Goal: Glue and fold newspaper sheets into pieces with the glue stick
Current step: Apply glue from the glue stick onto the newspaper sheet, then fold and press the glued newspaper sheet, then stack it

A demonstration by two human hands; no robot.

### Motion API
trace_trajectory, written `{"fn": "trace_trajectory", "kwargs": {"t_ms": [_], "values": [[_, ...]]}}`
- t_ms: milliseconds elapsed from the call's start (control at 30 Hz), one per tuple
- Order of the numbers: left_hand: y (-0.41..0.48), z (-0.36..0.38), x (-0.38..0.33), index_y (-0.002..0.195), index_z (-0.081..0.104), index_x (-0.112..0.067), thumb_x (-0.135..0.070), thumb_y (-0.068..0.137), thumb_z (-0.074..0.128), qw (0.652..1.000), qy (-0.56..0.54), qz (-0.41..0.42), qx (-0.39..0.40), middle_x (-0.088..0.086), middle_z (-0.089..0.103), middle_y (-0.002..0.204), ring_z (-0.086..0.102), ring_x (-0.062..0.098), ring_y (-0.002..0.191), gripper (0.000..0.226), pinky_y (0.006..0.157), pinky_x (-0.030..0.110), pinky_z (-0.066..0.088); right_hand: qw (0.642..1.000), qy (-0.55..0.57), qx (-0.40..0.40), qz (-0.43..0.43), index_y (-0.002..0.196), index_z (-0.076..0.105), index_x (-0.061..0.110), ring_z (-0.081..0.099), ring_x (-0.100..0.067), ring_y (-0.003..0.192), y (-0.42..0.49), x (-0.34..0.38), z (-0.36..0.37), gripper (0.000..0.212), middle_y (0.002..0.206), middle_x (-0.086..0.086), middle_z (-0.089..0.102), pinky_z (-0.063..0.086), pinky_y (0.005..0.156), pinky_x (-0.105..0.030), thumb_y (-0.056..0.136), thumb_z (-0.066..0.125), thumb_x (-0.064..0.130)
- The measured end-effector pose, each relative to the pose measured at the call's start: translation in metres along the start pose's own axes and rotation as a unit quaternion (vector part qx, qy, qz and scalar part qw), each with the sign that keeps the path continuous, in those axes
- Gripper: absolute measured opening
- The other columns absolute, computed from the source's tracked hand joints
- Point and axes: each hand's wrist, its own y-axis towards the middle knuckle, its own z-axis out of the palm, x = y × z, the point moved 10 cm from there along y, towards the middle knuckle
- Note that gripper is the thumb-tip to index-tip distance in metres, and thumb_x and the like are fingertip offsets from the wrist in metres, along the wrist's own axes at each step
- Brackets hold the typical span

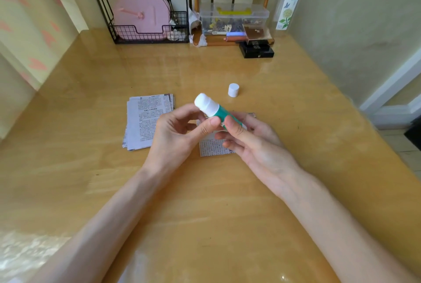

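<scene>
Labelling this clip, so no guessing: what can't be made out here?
In the head view:
- newspaper piece: mostly covered by the left hand and right hand.
- glue stick: base hidden by the right hand.
- newspaper stack: print too small; sheet count unclear.
- clear box: contents blurred, too small.

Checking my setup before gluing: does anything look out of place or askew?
Only small things: the white cap stands on the table, off the glue stick, and the newspaper stack lies fanned, edges uneven.

Left hand [175, 132], right hand [250, 141] pinch glue stick [210, 107]; forearms angled inward.
</scene>
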Motion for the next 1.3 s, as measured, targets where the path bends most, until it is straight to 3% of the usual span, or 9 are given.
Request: {"fn": "trace_trajectory", "kwargs": {"t_ms": [133, 200, 267, 333, 500, 733, 867, 1033, 1300], "values": [[0.014, 0.001, -0.01, 0.112, 0.075, -0.013, -0.03, 0.092, 0.078, 1.0, 0.02, 0.004, -0.018, 0.012, 0.077, 0.107, 0.071, 0.033, 0.106, 0.026, 0.096, 0.062, 0.051, 0.987, -0.143, -0.01, -0.072, 0.126, 0.075, 0.019, 0.07, -0.018, 0.112, 0.014, 0.018, -0.002, 0.039, 0.123, -0.001, 0.077, 0.055, 0.1, -0.031, 0.091, 0.077, 0.036], [0.026, 0.001, -0.012, 0.11, 0.076, -0.017, -0.026, 0.095, 0.077, 0.998, 0.065, 0.006, -0.024, 0.0, 0.079, 0.102, 0.073, 0.018, 0.103, 0.017, 0.088, 0.041, 0.056, 0.973, -0.204, -0.025, -0.104, 0.124, 0.077, 0.022, 0.071, -0.022, 0.107, 0.024, 0.028, -0.006, 0.031, 0.116, -0.002, 0.079, 0.055, 0.104, -0.036, 0.094, 0.079, 0.029], [0.041, 0.001, -0.011, 0.107, 0.076, -0.022, -0.027, 0.096, 0.076, 0.993, 0.111, 0.009, -0.032, -0.01, 0.079, 0.099, 0.072, 0.004, 0.097, 0.013, 0.079, 0.023, 0.05, 0.957, -0.256, -0.043, -0.132, 0.123, 0.077, 0.024, 0.068, -0.013, 0.097, 0.034, 0.038, -0.013, 0.031, 0.111, 0.004, 0.079, 0.057, 0.095, -0.033, 0.093, 0.081, 0.022], [0.056, 0.001, -0.007, 0.109, 0.077, -0.023, -0.031, 0.096, 0.075, 0.987, 0.156, 0.016, -0.039, -0.015, 0.078, 0.098, 0.07, 0.0, 0.095, 0.015, 0.077, 0.017, 0.046, 0.942, -0.295, -0.071, -0.146, 0.124, 0.076, 0.023, 0.065, -0.005, 0.095, 0.044, 0.044, -0.025, 0.035, 0.109, 0.01, 0.077, 0.057, 0.082, -0.031, 0.09, 0.084, 0.023], [0.088, -0.01, 0.012, 0.115, 0.075, -0.026, -0.04, 0.094, 0.074, 0.966, 0.25, 0.01, -0.063, -0.017, 0.076, 0.104, 0.069, 0.003, 0.099, 0.025, 0.077, 0.023, 0.047, 0.917, -0.345, -0.113, -0.167, 0.124, 0.074, 0.025, 0.066, -0.007, 0.1, 0.065, 0.045, -0.05, 0.038, 0.108, 0.012, 0.072, 0.054, 0.085, -0.028, 0.088, 0.086, 0.023], [0.097, -0.013, 0.027, 0.114, 0.075, -0.026, -0.038, 0.094, 0.074, 0.957, 0.284, -0.007, -0.054, -0.017, 0.076, 0.104, 0.068, 0.004, 0.1, 0.023, 0.08, 0.027, 0.049, 0.894, -0.391, -0.109, -0.191, 0.119, 0.072, 0.031, 0.064, -0.008, 0.102, 0.081, 0.041, -0.051, 0.036, 0.113, 0.008, 0.07, 0.046, 0.082, -0.018, 0.087, 0.086, 0.022], [0.097, -0.013, 0.028, 0.113, 0.074, -0.028, -0.034, 0.092, 0.077, 0.956, 0.288, -0.004, -0.061, -0.02, 0.075, 0.102, 0.068, 0.004, 0.097, 0.022, 0.076, 0.021, 0.045, 0.889, -0.391, -0.124, -0.206, 0.12, 0.074, 0.027, 0.063, -0.006, 0.102, 0.08, 0.043, -0.054, 0.033, 0.115, 0.008, 0.068, 0.046, 0.082, -0.017, 0.089, 0.085, 0.023], [0.097, -0.01, 0.035, 0.117, 0.066, -0.03, -0.031, 0.085, 0.083, 0.951, 0.304, -0.001, -0.057, -0.016, 0.075, 0.095, 0.069, 0.0, 0.093, 0.036, 0.071, 0.016, 0.043, 0.883, -0.39, -0.143, -0.218, 0.118, 0.075, 0.025, 0.063, -0.003, 0.1, 0.079, 0.051, -0.058, 0.029, 0.112, 0.005, 0.068, 0.047, 0.083, -0.016, 0.09, 0.083, 0.024], [0.092, -0.012, 0.043, 0.131, 0.054, -0.035, -0.034, 0.081, 0.085, 0.956, 0.288, -0.016, -0.043, -0.012, 0.074, 0.101, 0.067, 0.004, 0.101, 0.059, 0.091, 0.045, 0.054, 0.882, -0.394, -0.142, -0.216, 0.118, 0.074, 0.026, 0.064, -0.006, 0.101, 0.076, 0.051, -0.056, 0.03, 0.112, 0.006, 0.068, 0.048, 0.085, -0.02, 0.09, 0.083, 0.025]]}}
